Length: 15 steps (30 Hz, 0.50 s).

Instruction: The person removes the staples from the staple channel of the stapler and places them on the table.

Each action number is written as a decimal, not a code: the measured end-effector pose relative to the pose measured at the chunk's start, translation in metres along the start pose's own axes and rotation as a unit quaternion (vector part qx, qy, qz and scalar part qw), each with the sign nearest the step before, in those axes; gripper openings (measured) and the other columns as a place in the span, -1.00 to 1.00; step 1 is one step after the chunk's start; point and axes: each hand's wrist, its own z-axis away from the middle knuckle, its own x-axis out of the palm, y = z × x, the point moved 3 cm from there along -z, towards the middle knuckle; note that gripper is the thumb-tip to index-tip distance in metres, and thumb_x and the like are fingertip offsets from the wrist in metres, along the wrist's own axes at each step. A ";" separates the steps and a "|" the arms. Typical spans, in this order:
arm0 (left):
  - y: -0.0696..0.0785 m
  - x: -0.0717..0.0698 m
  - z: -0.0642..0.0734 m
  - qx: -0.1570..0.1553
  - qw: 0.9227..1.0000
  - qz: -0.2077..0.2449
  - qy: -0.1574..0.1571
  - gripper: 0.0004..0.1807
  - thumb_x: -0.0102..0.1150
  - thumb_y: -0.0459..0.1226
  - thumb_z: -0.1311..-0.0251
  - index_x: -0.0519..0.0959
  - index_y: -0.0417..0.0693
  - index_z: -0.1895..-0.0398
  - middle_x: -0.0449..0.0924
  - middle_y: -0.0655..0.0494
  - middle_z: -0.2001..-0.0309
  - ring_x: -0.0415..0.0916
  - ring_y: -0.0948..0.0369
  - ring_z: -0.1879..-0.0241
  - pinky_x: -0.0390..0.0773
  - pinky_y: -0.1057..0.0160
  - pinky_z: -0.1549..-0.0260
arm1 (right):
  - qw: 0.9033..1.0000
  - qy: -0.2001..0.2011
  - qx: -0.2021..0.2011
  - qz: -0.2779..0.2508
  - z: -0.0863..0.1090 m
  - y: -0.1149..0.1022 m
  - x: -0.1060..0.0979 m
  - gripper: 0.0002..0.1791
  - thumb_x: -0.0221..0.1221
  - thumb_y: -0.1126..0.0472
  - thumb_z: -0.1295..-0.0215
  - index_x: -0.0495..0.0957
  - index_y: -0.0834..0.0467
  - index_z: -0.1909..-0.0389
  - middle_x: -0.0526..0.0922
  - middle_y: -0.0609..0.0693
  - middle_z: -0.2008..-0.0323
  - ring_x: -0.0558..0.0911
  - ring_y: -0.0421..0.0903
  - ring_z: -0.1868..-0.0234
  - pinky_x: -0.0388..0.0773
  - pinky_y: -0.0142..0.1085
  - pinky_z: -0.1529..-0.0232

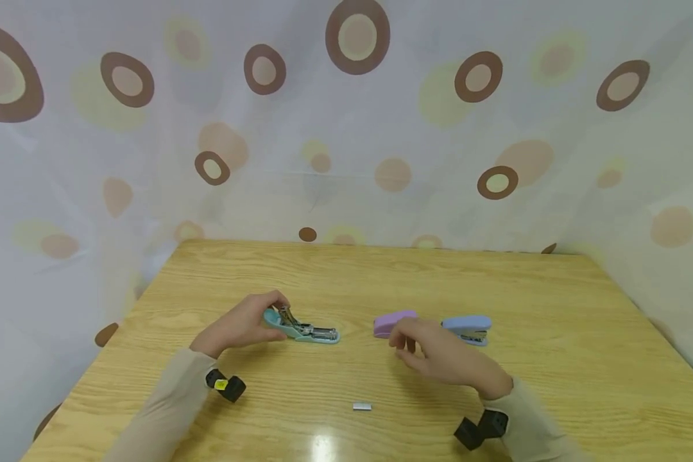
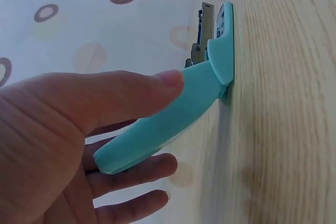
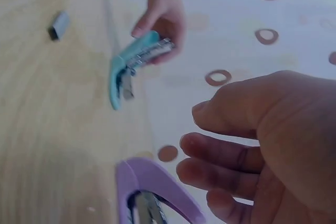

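A teal stapler (image 1: 290,331) stands opened out on the table, its metal magazine exposed. My left hand (image 1: 248,324) grips one arm of it, and in the left wrist view the thumb (image 2: 170,80) lies along the teal cover while fingers pass behind. The stapler's other part rests on the wood. My right hand (image 1: 439,353) hovers with loosely bent fingers and holds nothing. Closest to it is a purple stapler (image 1: 388,323), partly hidden behind its fingers in the head view; the right wrist view shows a gap between them.
A blue stapler (image 1: 464,322) sits just beyond the right hand. A small strip of staples (image 1: 362,407) lies nearer the front of the wooden table (image 1: 254,410), between the two arms. Behind the table hangs a patterned curtain (image 1: 346,128).
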 end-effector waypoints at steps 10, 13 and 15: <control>0.012 -0.010 0.005 0.010 0.999 0.008 0.050 -0.60 0.31 -0.23 -0.16 0.48 -0.18 -0.03 0.55 -0.05 -0.02 0.47 -0.04 -0.04 0.46 -0.09 -0.02 | 0.998 0.067 0.015 -0.004 0.011 0.020 -0.032 -0.91 0.18 0.38 -0.29 0.51 0.14 0.27 0.53 -0.17 0.37 0.43 -0.34 0.42 0.39 -0.45 0.56; 0.023 -0.013 0.003 0.024 0.997 0.004 0.071 -0.65 0.30 -0.26 -0.18 0.49 -0.13 -0.01 0.54 -0.05 -0.03 0.46 -0.06 -0.08 0.45 -0.10 -0.05 | 0.996 0.083 0.019 0.006 0.011 0.025 -0.037 -0.87 0.19 0.41 -0.26 0.53 0.13 0.27 0.54 -0.17 0.37 0.44 -0.34 0.43 0.39 -0.45 0.56; 0.029 -0.013 -0.001 0.040 0.996 -0.006 0.085 -0.69 0.29 -0.27 -0.18 0.50 -0.09 0.02 0.54 0.00 -0.03 0.46 -0.04 -0.10 0.45 -0.08 -0.07 | 0.995 0.092 0.023 0.011 0.011 0.028 -0.039 -0.87 0.20 0.42 -0.24 0.53 0.15 0.26 0.54 -0.16 0.36 0.45 -0.34 0.42 0.39 -0.45 0.56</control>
